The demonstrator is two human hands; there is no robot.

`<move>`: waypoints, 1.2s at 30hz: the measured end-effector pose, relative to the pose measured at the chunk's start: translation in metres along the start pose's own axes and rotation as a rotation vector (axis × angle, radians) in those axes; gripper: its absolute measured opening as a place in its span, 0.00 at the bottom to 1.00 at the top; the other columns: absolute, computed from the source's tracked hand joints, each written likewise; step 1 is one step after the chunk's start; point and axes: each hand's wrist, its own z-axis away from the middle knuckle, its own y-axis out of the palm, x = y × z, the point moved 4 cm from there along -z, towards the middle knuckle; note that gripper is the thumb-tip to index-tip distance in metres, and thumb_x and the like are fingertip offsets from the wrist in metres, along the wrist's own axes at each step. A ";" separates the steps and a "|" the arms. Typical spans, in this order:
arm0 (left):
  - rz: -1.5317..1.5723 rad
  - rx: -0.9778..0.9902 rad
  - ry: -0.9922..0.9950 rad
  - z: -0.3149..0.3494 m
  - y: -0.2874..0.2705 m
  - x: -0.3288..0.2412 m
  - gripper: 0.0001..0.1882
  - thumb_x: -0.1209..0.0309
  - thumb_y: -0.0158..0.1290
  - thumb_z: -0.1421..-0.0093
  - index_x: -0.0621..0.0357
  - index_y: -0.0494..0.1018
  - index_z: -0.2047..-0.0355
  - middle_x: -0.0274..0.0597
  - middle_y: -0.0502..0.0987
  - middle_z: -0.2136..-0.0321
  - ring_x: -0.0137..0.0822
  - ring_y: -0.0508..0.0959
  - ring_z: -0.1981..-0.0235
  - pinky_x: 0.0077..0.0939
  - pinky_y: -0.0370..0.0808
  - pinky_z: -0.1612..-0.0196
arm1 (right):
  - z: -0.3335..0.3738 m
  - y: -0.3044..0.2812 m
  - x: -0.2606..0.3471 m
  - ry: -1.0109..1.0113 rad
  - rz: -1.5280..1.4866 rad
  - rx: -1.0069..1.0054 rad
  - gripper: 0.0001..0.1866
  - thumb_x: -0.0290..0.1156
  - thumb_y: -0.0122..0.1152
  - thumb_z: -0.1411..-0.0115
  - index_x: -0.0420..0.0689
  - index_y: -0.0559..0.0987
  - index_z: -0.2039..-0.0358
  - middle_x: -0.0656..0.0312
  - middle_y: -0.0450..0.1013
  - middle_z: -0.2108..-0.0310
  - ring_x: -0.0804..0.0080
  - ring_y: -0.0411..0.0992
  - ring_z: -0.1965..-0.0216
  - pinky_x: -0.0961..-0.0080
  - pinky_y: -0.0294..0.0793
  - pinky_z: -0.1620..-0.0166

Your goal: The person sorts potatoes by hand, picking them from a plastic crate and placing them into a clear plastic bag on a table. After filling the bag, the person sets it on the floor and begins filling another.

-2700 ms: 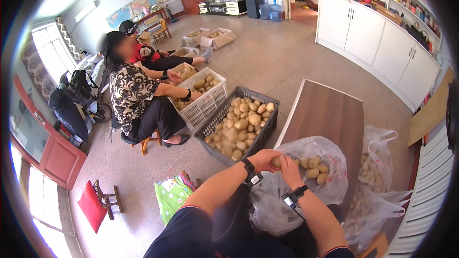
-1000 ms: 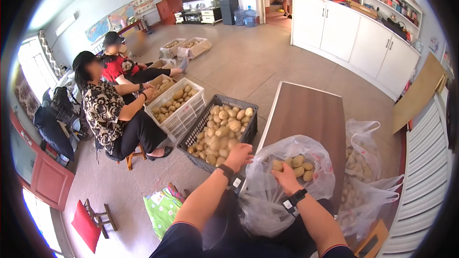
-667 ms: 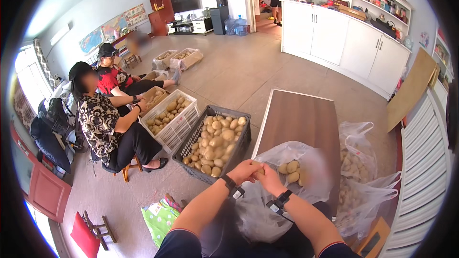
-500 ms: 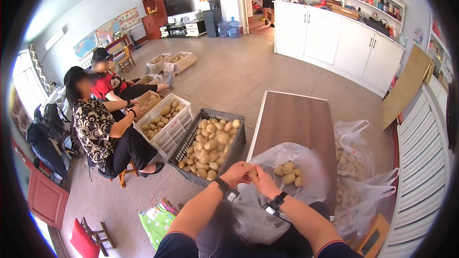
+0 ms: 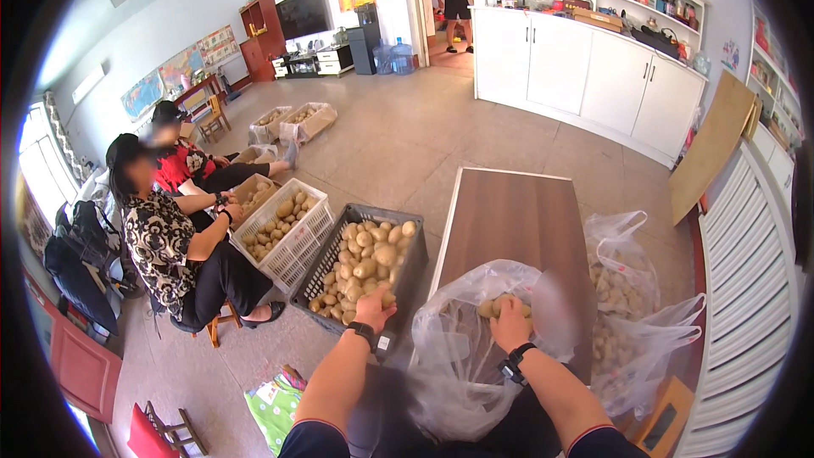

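At the near right corner of a dark grey plastic crate (image 5: 405, 284) heaped with potatoes (image 5: 363, 268), my left hand (image 5: 371, 312) curls its fingers round a potato. My right hand (image 5: 510, 329) reaches into an open clear plastic bag (image 5: 449, 322), its fingers closed over a potato (image 5: 490, 309) among several others. The bag rests on the near end of a brown wood-topped table (image 5: 509, 220) and hangs over its edge toward me. Fingertips of both hands are partly hidden.
Two full plastic bags (image 5: 623, 276) of potatoes stand right of the table. Left of the crate are a white crate (image 5: 297, 250) of potatoes and two seated people (image 5: 161, 242). Someone stands in the doorway (image 5: 455, 0). A red-seated stool (image 5: 153, 434) is at lower left.
My hands were together over the bag's near edge, on a potato. They have parted: the left moved left to the crate, the right moved into the bag.
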 end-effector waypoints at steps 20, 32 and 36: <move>0.220 -0.292 0.036 -0.031 -0.053 0.012 0.14 0.70 0.55 0.39 0.63 0.72 0.54 0.49 0.77 0.62 0.43 0.78 0.66 0.35 0.78 0.67 | 0.008 0.014 -0.011 0.000 0.263 0.169 0.33 0.42 0.67 0.48 0.54 0.66 0.42 0.52 0.71 0.59 0.50 0.75 0.63 0.58 0.76 0.63; -1.350 -0.307 0.442 -0.002 -0.026 -0.008 0.18 0.57 0.60 0.42 0.62 0.75 0.66 0.54 0.80 0.69 0.50 0.80 0.64 0.39 0.75 0.61 | 0.045 0.019 -0.012 -0.109 0.334 0.198 0.27 0.36 0.62 0.46 0.51 0.70 0.45 0.52 0.72 0.58 0.46 0.71 0.54 0.56 0.72 0.53; -1.497 -0.342 0.379 0.004 -0.051 -0.018 0.24 0.49 0.52 0.40 0.62 0.76 0.69 0.55 0.79 0.68 0.53 0.79 0.63 0.44 0.74 0.58 | 0.044 0.022 0.008 -0.312 0.336 0.093 0.27 0.35 0.63 0.48 0.49 0.70 0.46 0.51 0.72 0.55 0.43 0.65 0.46 0.53 0.65 0.45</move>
